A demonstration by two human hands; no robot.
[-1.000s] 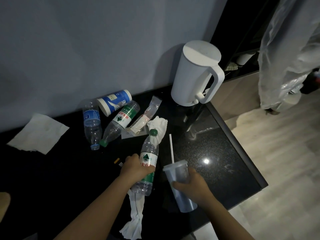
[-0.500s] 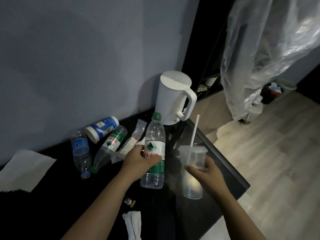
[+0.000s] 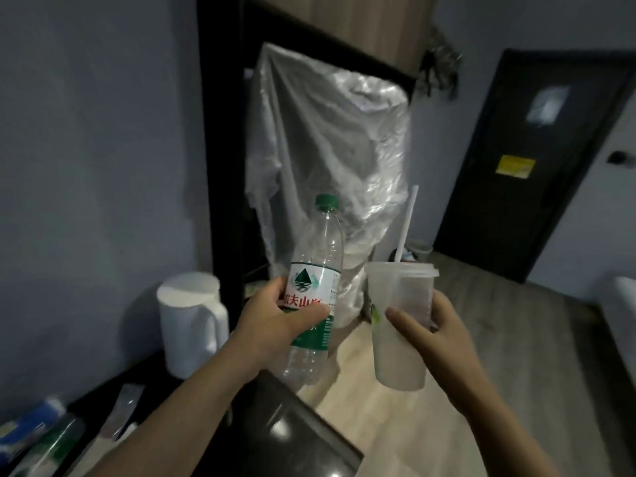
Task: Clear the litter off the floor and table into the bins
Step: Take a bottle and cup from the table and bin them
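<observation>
My left hand (image 3: 275,321) grips an empty clear water bottle (image 3: 318,256) with a green cap and a green and white label, held upright in the air. My right hand (image 3: 437,325) holds a frosted plastic cup (image 3: 399,339) with a lid and a white straw (image 3: 406,223) sticking up. Both are raised above the corner of the black table (image 3: 296,432). More litter lies at the table's lower left: a blue and white wrapper (image 3: 31,421), a green-labelled bottle (image 3: 55,445) and a clear plastic sleeve (image 3: 122,411).
A white kettle (image 3: 189,321) stands on the table by the wall. A large clear plastic cover (image 3: 327,160) hangs over something ahead. A small bin with litter (image 3: 413,253) sits on the wooden floor (image 3: 516,339) near a dark door (image 3: 537,160).
Both hands have lifted the bottle and the cup off the table and raised them. The view has swung up and to the right, toward the plastic cover and the door.
</observation>
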